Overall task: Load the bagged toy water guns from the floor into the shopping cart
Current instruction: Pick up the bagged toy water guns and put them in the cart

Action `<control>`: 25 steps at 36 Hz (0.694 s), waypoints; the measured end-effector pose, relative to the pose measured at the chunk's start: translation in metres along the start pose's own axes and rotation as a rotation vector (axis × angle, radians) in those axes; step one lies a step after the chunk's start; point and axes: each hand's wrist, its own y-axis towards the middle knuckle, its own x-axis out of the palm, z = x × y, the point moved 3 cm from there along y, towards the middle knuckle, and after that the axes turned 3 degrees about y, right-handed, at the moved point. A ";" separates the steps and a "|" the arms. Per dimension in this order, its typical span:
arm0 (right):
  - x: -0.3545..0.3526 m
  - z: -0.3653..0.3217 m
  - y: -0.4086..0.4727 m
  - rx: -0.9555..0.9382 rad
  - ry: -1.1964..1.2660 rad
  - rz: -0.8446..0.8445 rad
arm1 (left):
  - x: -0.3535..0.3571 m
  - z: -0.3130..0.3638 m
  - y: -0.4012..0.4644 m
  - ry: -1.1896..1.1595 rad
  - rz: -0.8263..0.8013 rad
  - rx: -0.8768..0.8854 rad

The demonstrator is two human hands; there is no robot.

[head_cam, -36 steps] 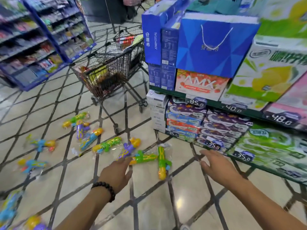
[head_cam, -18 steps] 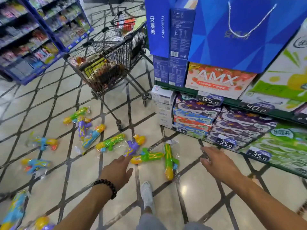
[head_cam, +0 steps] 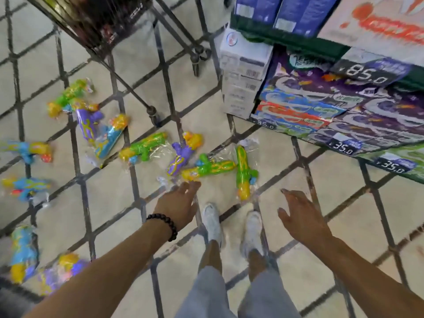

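Observation:
Several bagged toy water guns lie scattered on the tiled floor. Nearest me are a green and yellow gun [head_cam: 210,168], an upright green one [head_cam: 243,172] and a purple one [head_cam: 182,153]. My left hand [head_cam: 177,204], with a bead bracelet at the wrist, reaches down with loose fingers just below the green and yellow gun and holds nothing. My right hand [head_cam: 300,215] hovers open to the right of the upright gun. The wire shopping cart [head_cam: 96,21] stands at the top left; only its lower basket and legs show.
More bagged guns lie at the left [head_cam: 26,150] and lower left [head_cam: 23,251]. A shelf with boxed goods and price tags [head_cam: 344,106] fills the right side. White cartons [head_cam: 243,72] stand at its corner. My white shoes [head_cam: 212,222] stand just behind the guns.
The view has tipped sharply down and closer to the floor. Both hands have dropped toward the guns, the left one now almost at the green and yellow gun.

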 end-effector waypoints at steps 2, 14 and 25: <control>0.029 0.001 0.027 0.017 -0.001 -0.049 | 0.022 -0.004 0.029 0.025 -0.021 -0.020; 0.212 0.017 0.226 0.017 0.072 -0.100 | 0.216 -0.041 0.245 -0.033 -0.066 -0.066; 0.382 0.061 0.377 0.032 0.158 0.046 | 0.366 -0.092 0.402 0.038 -0.018 -0.109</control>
